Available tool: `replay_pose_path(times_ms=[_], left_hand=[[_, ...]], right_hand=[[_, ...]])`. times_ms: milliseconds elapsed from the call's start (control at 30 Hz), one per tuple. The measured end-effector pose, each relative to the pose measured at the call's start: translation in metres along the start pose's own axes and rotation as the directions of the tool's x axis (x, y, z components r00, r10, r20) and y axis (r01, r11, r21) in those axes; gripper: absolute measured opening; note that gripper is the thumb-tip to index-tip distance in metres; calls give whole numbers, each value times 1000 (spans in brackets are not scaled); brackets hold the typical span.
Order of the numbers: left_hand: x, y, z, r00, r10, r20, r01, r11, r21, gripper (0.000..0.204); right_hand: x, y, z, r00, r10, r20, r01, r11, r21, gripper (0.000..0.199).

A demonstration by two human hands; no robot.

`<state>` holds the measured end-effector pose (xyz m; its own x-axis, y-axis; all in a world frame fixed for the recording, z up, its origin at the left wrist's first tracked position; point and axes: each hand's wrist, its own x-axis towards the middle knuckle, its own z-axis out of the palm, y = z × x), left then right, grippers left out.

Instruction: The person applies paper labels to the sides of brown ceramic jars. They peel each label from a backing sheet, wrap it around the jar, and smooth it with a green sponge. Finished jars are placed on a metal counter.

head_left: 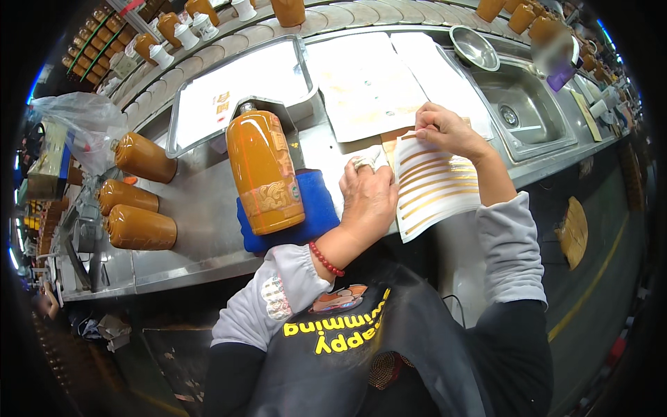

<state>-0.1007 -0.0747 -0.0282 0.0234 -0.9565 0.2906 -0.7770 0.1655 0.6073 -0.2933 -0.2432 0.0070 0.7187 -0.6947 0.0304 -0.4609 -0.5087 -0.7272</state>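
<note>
Three brown bottles lie on the steel bench at nine o'clock. A big bottle rests on a blue pad. The left hand presses flat on a striped gold sheet. The right hand pinches its top edge, at one o'clock.

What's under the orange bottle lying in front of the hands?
The orange bottle lies on a blue pad on the steel counter. Its neck end reaches a grey block by the tray. The pad's middle is covered by the bottle.
</note>
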Motion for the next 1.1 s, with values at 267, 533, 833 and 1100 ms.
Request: replay_pose_path(times_ms=[267,533,833,1100], left_hand=[[1,-4,1,998,-12,67,10,1000,18,18],[1,-4,4,1000,4,1,-4,1000,28,15],[2,-3,1,992,-49,115,48,999,5,20],[3,-2,1,990,-53,131,53,999,0,21]], right_hand=[[-2,-12,-2,999,-53,15,54,985,-162,9],[1,-4,6,999,-22,-31,21,998,-51,10],[-4,-4,4,995,-85,-52,76,985,-158,10],[-6,8,12,991,-48,-129,52,998,28,10]])
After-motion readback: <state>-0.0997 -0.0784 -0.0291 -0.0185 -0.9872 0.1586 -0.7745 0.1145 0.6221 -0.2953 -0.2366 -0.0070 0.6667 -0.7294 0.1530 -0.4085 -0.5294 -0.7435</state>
